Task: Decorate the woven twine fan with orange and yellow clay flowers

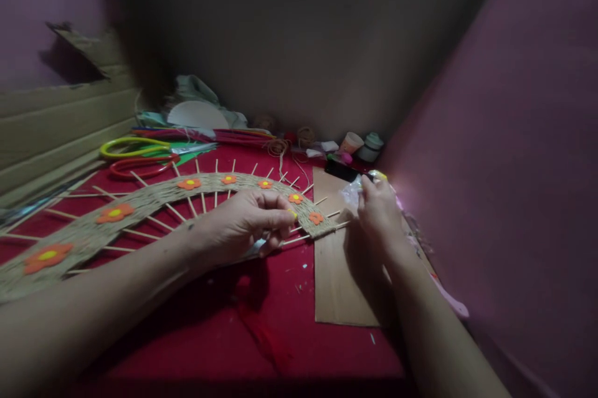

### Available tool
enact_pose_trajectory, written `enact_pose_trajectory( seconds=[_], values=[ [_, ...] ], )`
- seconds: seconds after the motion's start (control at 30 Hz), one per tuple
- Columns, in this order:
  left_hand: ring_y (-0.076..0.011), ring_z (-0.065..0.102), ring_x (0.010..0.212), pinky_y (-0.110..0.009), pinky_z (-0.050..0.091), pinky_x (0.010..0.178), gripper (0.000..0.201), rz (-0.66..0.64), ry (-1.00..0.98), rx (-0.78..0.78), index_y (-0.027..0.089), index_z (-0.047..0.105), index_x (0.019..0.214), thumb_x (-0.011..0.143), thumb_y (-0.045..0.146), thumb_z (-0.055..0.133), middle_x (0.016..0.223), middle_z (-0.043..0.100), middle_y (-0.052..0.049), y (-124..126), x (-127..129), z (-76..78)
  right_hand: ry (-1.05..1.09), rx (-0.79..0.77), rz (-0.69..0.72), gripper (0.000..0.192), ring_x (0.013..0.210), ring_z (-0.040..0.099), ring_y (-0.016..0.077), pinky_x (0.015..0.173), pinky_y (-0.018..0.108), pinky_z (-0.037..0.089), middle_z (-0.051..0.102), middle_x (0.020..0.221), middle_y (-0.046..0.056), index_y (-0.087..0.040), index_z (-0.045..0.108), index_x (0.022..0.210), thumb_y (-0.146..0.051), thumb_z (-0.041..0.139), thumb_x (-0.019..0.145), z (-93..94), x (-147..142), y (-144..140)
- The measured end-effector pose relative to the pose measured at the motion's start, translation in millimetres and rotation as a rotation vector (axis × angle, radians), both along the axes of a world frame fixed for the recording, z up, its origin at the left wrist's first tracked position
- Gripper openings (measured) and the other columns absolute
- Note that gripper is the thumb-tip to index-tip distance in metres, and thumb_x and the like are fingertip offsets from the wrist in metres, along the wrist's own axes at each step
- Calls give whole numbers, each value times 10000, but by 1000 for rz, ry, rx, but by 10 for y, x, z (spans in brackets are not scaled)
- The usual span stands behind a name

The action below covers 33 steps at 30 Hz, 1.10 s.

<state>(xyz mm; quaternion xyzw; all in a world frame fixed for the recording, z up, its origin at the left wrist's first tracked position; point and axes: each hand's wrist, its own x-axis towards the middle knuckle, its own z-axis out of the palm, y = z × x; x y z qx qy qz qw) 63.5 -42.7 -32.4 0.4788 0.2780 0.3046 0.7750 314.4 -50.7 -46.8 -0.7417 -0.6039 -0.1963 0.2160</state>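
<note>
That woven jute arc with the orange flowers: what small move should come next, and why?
Probably bring the right hand, now at the clear plastic bag, back to the jute arc. The left hand pinches its end, where the last flower sits.

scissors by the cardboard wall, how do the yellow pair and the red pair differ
The yellow scissors lie farther back, beside the cardboard wall; the red scissors lie nearer, beside the woven jute arc. The yellow handle loop looks longer and flatter than the red one. Both lie flat on the red cloth, untouched by the hands.
</note>
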Motion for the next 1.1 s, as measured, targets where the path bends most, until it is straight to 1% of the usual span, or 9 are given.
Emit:
enact_pose_trajectory(
  seconds=[0.1, 0.23, 0.37, 0.43, 0.53, 0.63, 0.7, 0.9, 1.1],
  values=[
    [-50, 468, 344, -128, 320, 336, 166, 2, -3, -58, 161, 589, 641, 689, 219, 737, 446, 554, 20, 2, 0, -9, -10, -30, -43, 301, 859, 521, 266, 704, 377, 417, 533, 945, 174, -101, 601, 1093, -182, 429, 860, 21, 63, 84],
    [-56, 491, 357, -130, 358, 352, 175, 4, -54, -119, 203, 616, 828, 720, 268, 737, 483, 584, 25, -3, -7, -29, -29, -72, -56, 269, 876, 540, 302, 726, 417, 423, 556, 940, 222, -37, 597, 1032, -172, 514, 814, -43, 78, 173],
    [-52, 455, 315, -126, 324, 305, 214, 39, -20, -92, 170, 580, 723, 704, 293, 753, 464, 578, 19, -6, 6, -45, -31, -54, -15, 213, 890, 546, 303, 741, 438, 434, 595, 929, 221, -56, 633, 954, -103, 495, 799, -13, -41, 132],
    [-50, 464, 327, -124, 337, 310, 241, 32, -31, -88, 150, 571, 681, 703, 303, 755, 467, 571, 16, -3, 16, -42, -32, -16, 55, 230, 933, 540, 277, 793, 415, 434, 609, 975, 189, -82, 641, 982, -109, 472, 830, 35, -156, 55],
    [-49, 512, 396, -141, 427, 388, 176, 7, -114, -60, 138, 601, 742, 732, 253, 735, 515, 581, 20, 12, 18, -24, -25, 36, 209, 256, 954, 534, 212, 840, 340, 434, 621, 1029, 115, -134, 630, 1057, -140, 448, 878, 53, -338, -83],
    [-81, 581, 484, -187, 498, 457, 108, -33, -162, 25, 137, 624, 857, 772, 170, 681, 615, 634, -5, 30, 2, -9, 42, 170, 476, 226, 886, 546, 202, 808, 342, 450, 634, 936, 105, -129, 643, 986, -119, 448, 872, -13, -448, -188],
    [-112, 622, 530, -200, 510, 463, 102, -55, -162, 72, 128, 628, 887, 788, 144, 649, 662, 655, -27, 39, -10, -8, 91, 251, 589, 210, 835, 549, 210, 763, 359, 462, 631, 865, 105, -126, 644, 951, -108, 454, 865, -62, -476, -226],
    [-156, 676, 611, -203, 519, 491, 141, -109, -170, 107, 131, 624, 960, 823, 119, 589, 719, 674, -53, 33, -29, -28, 126, 326, 698, 189, 790, 553, 204, 710, 355, 476, 627, 824, 101, -109, 635, 974, -89, 483, 863, -61, -490, -265],
    [-181, 690, 638, -226, 539, 499, 157, -176, -236, 47, 114, 618, 959, 848, 76, 513, 743, 693, -86, 19, -15, -27, 109, 375, 710, 178, 805, 572, 205, 715, 356, 486, 639, 835, 120, -72, 638, 963, -63, 499, 852, -16, -488, -290]
  ],
)
